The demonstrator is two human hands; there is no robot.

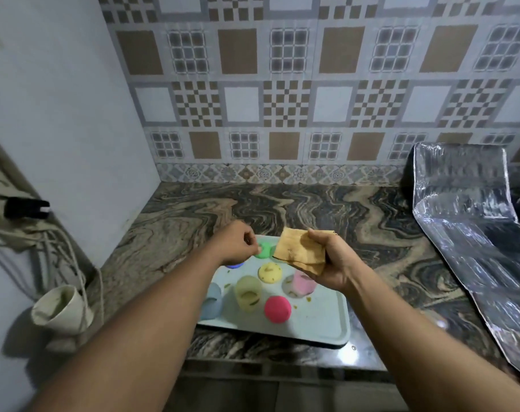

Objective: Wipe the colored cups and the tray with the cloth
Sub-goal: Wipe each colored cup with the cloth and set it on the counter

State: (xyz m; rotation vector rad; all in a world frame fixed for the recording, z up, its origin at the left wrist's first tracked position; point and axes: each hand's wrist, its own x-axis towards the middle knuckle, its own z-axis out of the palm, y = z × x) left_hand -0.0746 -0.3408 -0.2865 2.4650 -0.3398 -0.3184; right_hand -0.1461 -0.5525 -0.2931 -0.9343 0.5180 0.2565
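Seven colored cups [277, 309] sitting on the tray [321, 322], I am watching the right grip [333, 263] clutching the folded cloth [300, 251] above the tray's far edge, left grip [238, 243] curling at the green cup [263, 250] there, hold on it I cannot tell.

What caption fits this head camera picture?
Right hand holds a folded tan cloth over a pale blue rectangular tray of small colored cups.

Crinkled foil sheet [461, 200] drapes the marbled counter [193, 221].
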